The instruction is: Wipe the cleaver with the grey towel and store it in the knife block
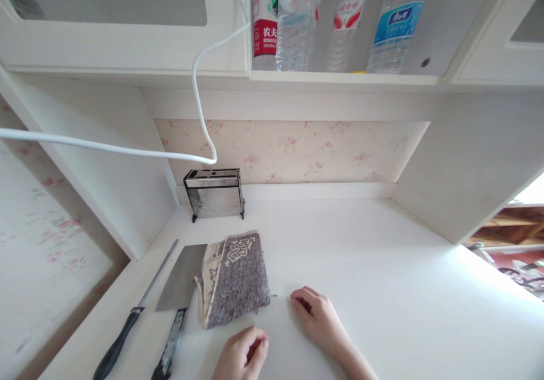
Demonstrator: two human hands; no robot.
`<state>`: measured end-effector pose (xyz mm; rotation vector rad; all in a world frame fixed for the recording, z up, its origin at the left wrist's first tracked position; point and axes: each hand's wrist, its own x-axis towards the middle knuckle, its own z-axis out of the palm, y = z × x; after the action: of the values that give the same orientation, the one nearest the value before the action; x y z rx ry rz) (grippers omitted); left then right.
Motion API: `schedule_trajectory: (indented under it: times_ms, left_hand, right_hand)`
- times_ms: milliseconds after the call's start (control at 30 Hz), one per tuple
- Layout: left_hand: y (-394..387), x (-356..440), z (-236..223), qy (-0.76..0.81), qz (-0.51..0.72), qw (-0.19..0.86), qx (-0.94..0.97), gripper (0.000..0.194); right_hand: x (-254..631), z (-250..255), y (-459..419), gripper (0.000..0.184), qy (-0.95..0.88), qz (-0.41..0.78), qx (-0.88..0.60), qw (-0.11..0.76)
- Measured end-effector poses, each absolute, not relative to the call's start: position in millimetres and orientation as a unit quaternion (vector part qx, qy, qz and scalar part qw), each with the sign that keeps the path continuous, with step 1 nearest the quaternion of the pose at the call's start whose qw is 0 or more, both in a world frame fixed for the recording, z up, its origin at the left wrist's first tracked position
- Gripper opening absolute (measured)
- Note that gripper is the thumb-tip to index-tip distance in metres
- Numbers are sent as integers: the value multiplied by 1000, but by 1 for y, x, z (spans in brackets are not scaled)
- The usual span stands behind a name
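My left hand [243, 353] rests on the white tabletop with its fingers curled into a loose fist. It holds nothing that I can see and lies just below a folded grey-brown cloth [242, 281]. To the right of the cloth, my right hand [317, 316] is also loosely closed on the surface, nothing visible in it. A cleaver [183, 275] with a worn black handle lies left of the cloth, its blade's edge close to it. Farther left is a sharpening steel [127, 323] with a black handle.
A knife block [213, 193] with clear sides stands at the back left. White cabinet walls close off both sides. Overhead, a shelf [340, 79] carries several plastic bottles [297, 28]. A white cable [127, 150] hangs in front at the upper left.
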<state>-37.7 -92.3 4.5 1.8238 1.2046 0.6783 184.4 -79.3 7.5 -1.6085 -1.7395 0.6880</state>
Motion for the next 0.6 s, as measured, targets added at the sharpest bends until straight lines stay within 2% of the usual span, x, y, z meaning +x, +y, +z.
schedule_trajectory:
  times_ms: [233,600]
  left_hand:
    - [-95,-36,3,483,288,416,714,43]
    - [-97,-38,9,468,265,412,735,34]
  right_hand:
    - [182,11,-77,27,-664,253,-622,329]
    - [180,6,-75,27,-670,244,-622,322]
